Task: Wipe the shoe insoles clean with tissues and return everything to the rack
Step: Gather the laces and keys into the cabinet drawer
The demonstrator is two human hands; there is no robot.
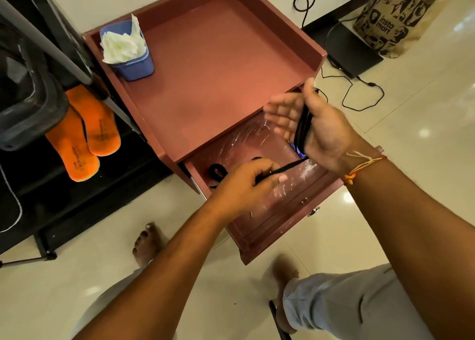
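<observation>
Two orange insoles [84,133] lie side by side on a shelf of the black rack [77,182] at the left. A blue tub [133,65] stuffed with white tissues [122,45] stands in the back left corner of the reddish-brown cabinet top [218,64]. Over the open drawer [259,180], my left hand [246,185] pinches a black lace [285,166] that runs up to my right hand [313,123]. Loops of the same lace are wound around my right palm, with its fingers spread. A loose end of lace lies in the drawer.
A dark plastic bin [28,103] sits on the rack above the insoles. Black cables [359,92] and a printed paper bag [401,15] are on the glossy floor at the right. My bare feet [147,244] stand in front of the drawer.
</observation>
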